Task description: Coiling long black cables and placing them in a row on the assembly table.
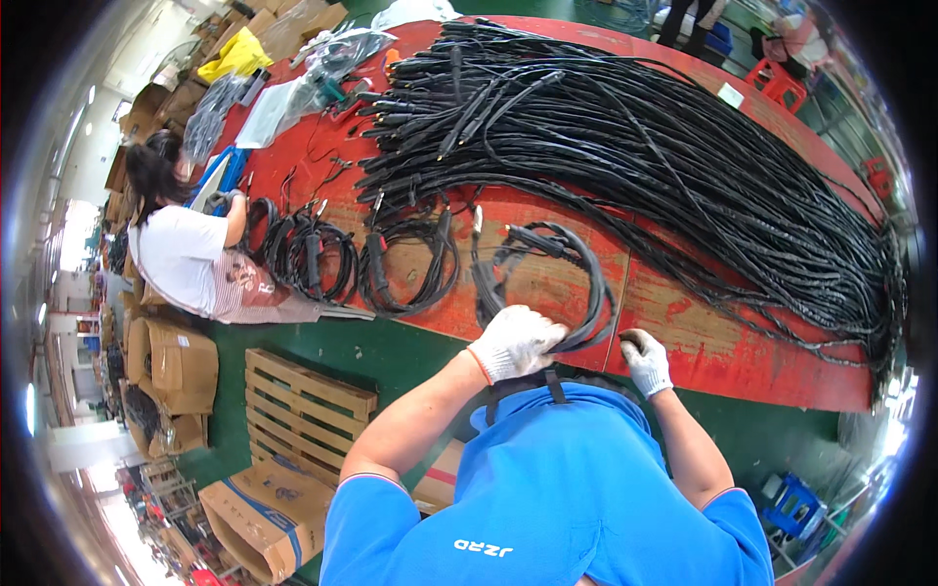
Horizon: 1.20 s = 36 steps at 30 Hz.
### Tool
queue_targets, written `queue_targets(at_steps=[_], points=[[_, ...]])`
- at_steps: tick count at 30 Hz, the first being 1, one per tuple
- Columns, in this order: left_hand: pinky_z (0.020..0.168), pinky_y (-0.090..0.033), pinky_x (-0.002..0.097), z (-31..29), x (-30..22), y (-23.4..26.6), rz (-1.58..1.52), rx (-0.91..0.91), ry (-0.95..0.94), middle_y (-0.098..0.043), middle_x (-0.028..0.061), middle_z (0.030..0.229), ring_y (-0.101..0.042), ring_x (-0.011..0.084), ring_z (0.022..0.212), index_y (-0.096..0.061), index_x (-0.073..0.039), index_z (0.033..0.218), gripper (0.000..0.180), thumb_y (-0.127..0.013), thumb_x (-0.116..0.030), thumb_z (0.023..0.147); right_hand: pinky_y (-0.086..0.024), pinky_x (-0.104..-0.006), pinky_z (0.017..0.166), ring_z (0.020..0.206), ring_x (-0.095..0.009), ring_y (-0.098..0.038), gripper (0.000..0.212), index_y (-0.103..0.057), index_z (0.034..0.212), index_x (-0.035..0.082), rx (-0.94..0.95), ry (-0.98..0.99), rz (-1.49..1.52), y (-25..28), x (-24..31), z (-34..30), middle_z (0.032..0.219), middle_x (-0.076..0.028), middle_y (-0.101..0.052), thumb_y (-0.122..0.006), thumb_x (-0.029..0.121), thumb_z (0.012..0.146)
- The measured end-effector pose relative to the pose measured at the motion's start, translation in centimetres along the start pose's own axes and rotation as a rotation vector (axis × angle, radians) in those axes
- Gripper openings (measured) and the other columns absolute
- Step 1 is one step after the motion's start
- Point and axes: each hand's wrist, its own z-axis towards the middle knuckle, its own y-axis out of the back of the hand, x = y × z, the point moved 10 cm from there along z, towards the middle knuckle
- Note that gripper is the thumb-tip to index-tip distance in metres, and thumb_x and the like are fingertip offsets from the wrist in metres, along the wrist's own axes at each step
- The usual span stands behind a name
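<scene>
The coil (598, 293) of black cable was in the left hand (515, 344), whose fingers were clenched around its near edge. From them its loop reached away and to the right, over the near part of the red surface (743, 376); whether it rested there could not be told. The right hand (645, 361) was just right of the coil, by the near edge of the surface, its fingers curled; whether they grasped anything could not be told. Both hands wore pale gloves.

To the left of the left fingers lay a second coil (444, 234), and farther left a third (314, 259). Beyond the fingers of both hands a great bundle (625, 137) of black cables stretched across the surface, curving down well to the right of the right fingers.

Far to the left of the left fingers was a co-worker (186, 239) in a white top, with a yellow bag (237, 56) farther beyond. Left of the left fingers and closer to the wearer were a wooden pallet (301, 398) and a cardboard box (266, 513). Well beyond the right fingers, past the surface, stood a red stool (777, 86).
</scene>
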Motion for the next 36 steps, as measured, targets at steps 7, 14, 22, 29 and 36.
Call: queue_targets(at_steps=[7, 14, 22, 29, 36], points=[[0.089, -0.049, 0.0430, -4.1, 13.4, -13.2, 0.428, 0.300, -0.190, -0.071, 0.0035, 0.085, -0.072, 0.0256, 0.090, -0.071, -0.019, 0.094, 0.010, -0.066, -0.019, 0.086, -0.056, -0.0353, 0.094, 0.107, -0.023, -0.073, 0.031, -0.074, 0.119, 0.001, 0.047, -0.165, -0.098, -4.0, -2.6, -0.4, 0.113, -0.017, -0.077, -0.065, 0.021, 0.098], [0.098, -0.048, 0.0444, -6.0, 15.8, -15.3, 0.407, 0.283, -0.180, -0.072, 0.0044, 0.092, -0.069, 0.0253, 0.099, -0.072, -0.018, 0.095, 0.012, -0.062, -0.019, 0.089, -0.058, -0.0407, 0.073, 0.085, -0.022, -0.067, 0.071, -0.042, 0.155, 0.002, 0.381, -0.765, 0.237, -12.2, -3.5, -1.0, 0.125, -0.022, -0.066, -0.060, 0.050, 0.105], [0.101, -0.048, 0.0451, -5.3, 15.1, -13.7, 0.311, 0.227, -0.187, -0.072, 0.0055, 0.093, -0.068, 0.0259, 0.099, -0.073, -0.017, 0.095, 0.014, -0.060, -0.019, 0.091, -0.056, -0.0505, 0.092, 0.114, -0.042, -0.069, 0.081, -0.052, 0.135, -0.008, 0.142, -0.794, 0.311, -18.8, -2.2, 4.2, 0.136, -0.034, -0.062, -0.069, 0.061, 0.095], [0.111, -0.045, 0.0481, -5.9, 16.2, -15.1, 0.358, 0.277, -0.142, -0.074, 0.0061, 0.103, -0.067, 0.0272, 0.108, -0.074, -0.016, 0.100, 0.016, -0.064, -0.025, 0.091, -0.054, -0.0460, 0.096, 0.113, -0.040, -0.070, 0.076, -0.059, 0.123, -0.010, 0.064, -0.557, -0.104, -18.0, -1.0, 7.2, 0.117, -0.033, -0.070, -0.074, 0.057, 0.089], [0.117, -0.037, 0.0546, -5.4, 16.4, -8.8, 0.055, -0.183, -0.020, -0.062, 0.0169, 0.124, -0.057, 0.0375, 0.122, -0.066, -0.007, 0.118, 0.056, -0.083, -0.043, 0.078, -0.047, -0.0479, 0.113, 0.131, -0.046, -0.060, 0.106, -0.037, 0.156, -0.007, -0.018, -0.366, -0.367, -13.6, 3.8, 9.5, 0.138, -0.033, -0.062, -0.074, 0.065, 0.086]])
